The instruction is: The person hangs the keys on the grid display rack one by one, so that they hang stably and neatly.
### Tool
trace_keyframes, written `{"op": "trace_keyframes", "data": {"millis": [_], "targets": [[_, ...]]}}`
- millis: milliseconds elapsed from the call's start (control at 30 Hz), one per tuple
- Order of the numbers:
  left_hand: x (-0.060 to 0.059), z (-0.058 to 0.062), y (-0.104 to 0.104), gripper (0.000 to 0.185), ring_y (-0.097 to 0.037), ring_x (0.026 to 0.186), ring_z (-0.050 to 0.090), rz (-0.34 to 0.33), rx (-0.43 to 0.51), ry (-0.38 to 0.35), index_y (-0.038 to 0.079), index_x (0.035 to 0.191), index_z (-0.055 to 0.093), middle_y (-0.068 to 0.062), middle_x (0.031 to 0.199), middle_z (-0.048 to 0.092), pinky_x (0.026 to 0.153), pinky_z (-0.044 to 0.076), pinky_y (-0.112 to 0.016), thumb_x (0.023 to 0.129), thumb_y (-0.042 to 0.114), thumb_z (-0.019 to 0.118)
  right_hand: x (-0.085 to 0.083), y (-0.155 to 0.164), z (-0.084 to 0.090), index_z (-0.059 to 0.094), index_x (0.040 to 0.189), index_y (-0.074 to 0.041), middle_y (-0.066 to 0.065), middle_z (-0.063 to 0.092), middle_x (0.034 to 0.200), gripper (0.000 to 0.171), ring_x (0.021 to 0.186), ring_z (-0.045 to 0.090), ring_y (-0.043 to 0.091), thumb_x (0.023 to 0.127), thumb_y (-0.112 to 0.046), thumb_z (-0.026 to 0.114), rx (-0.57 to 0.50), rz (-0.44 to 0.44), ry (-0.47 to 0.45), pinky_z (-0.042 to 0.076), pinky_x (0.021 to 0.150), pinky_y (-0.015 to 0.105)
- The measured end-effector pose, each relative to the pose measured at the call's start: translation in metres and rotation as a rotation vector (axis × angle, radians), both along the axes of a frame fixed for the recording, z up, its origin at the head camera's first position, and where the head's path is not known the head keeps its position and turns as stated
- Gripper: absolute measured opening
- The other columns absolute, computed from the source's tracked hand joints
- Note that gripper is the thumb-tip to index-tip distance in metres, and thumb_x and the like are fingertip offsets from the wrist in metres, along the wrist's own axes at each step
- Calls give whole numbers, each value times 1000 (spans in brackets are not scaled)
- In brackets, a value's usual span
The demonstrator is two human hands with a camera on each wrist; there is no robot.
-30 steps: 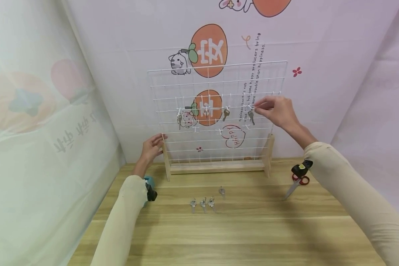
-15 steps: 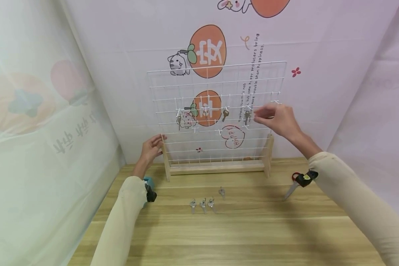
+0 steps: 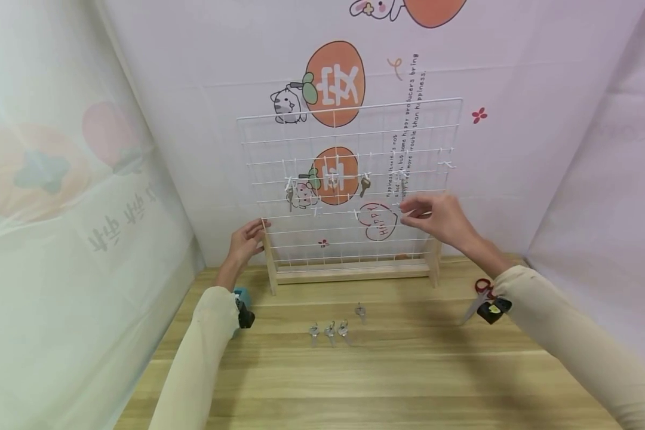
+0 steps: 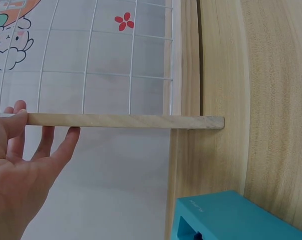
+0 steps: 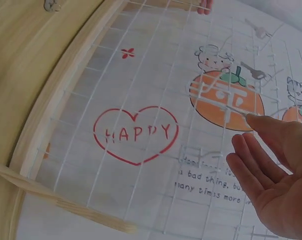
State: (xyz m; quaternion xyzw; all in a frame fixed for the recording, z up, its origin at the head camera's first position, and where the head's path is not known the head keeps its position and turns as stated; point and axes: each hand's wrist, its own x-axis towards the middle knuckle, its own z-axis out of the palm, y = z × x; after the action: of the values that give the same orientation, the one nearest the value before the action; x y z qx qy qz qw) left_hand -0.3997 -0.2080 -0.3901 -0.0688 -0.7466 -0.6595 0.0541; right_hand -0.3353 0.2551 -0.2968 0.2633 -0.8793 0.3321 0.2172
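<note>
A white wire grid rack (image 3: 349, 276) with a wooden base stands at the back of the table. My left hand (image 3: 244, 242) holds its left wooden post (image 4: 125, 120) near the top, thumb on one side and fingers on the other. Just in front of the grid's right part, my right hand (image 3: 443, 221) has thumb and fingers apart, with nothing seen between them. Keys hang from white hooks across the grid: a left key (image 3: 290, 196), a brass-coloured key (image 3: 365, 186), and a blurred key (image 3: 404, 188) above my right fingertips. Other hooks, such as the right one (image 3: 447, 165), bear no key.
Several loose keys (image 3: 330, 332) with rings lie on the wooden table (image 3: 333, 382) before the rack. Red-handled scissors (image 3: 484, 288) lie at the right, partly behind the wrist camera. A teal box-shaped object (image 4: 236, 217) stands by the left post. Printed cloth hangs behind.
My right hand has come down from the hook row to the lower part of the grid, away from the hanging right key. The left hand stays on the post.
</note>
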Motion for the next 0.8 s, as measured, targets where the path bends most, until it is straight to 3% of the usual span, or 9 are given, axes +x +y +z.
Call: {"op": "trace_keyframes", "data": {"millis": [133, 233, 500, 800], "targets": [[-1, -1, 2, 44, -33, 145, 45, 4, 1, -3, 5, 154, 48, -15, 153, 54, 112, 44, -59, 109, 5, 50, 0, -5, -13, 76, 110, -1, 17, 78, 106, 24, 86, 77, 30, 88, -3, 83, 12, 29, -27, 64, 74, 33], [-2, -2, 3, 44, -35, 146, 45, 1, 13, -1, 3, 153, 49, -16, 153, 54, 111, 44, -59, 109, 3, 50, 0, -9, -23, 76, 111, -2, 18, 77, 108, 24, 88, 78, 30, 87, -1, 83, 19, 46, -56, 64, 75, 39], [-4, -3, 2, 43, -36, 146, 44, -5, 20, 6, 3, 152, 50, -16, 151, 55, 110, 44, -60, 109, 2, 51, 2, -21, -50, 75, 111, 0, 18, 77, 109, 25, 91, 77, 33, 87, 1, 82, -4, 106, -135, 64, 73, 32], [-4, -1, 0, 43, -30, 144, 48, 16, 13, -4, 4, 151, 52, -14, 150, 57, 109, 47, -57, 109, 5, 53, 2, -35, -85, 76, 110, -2, 17, 77, 108, 25, 90, 77, 29, 86, -2, 84, 35, 129, -162, 64, 75, 36]]}}
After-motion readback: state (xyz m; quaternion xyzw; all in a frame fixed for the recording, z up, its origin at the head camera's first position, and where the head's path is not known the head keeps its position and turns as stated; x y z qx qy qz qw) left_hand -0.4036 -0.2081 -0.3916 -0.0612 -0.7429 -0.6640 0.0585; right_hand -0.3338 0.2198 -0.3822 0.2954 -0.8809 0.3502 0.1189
